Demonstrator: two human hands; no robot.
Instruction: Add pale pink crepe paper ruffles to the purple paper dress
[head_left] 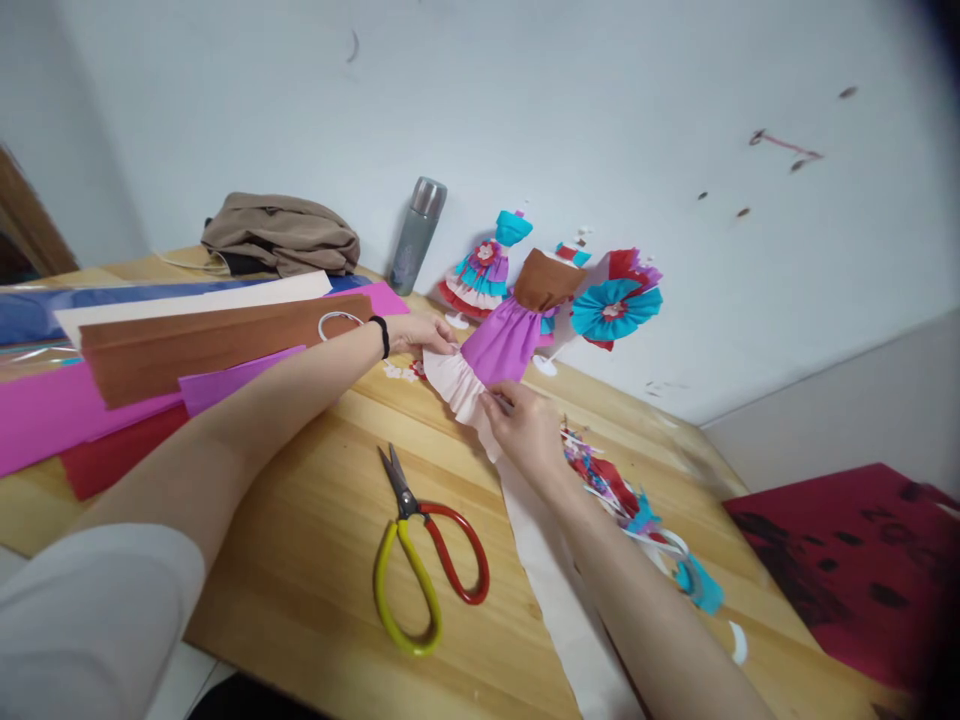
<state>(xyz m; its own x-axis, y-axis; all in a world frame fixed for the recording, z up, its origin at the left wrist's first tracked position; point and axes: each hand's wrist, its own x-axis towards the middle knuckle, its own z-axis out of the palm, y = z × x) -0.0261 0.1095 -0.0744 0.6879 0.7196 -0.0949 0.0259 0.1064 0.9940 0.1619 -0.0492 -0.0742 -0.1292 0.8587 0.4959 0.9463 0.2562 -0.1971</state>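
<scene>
My left hand, with a black band at the wrist, pinches one end of a pale pink crepe paper strip against the skirt's hem. Farther along the same strip, the closed fingers of my right hand grip its edge. Between them the paper lies in small gathers, and its long tail runs under my right forearm toward the table's front. The skirt is purple crepe paper below a brown bodice, on a small dress form. Scissors with one yellow and one red handle lie spread on the table, nearer me.
Crepe paper sheets are stacked at left. A brown cloth bundle and a flask stand by the wall, beside another paper dress and a blue paper rosette. Scraps cover the table's right side.
</scene>
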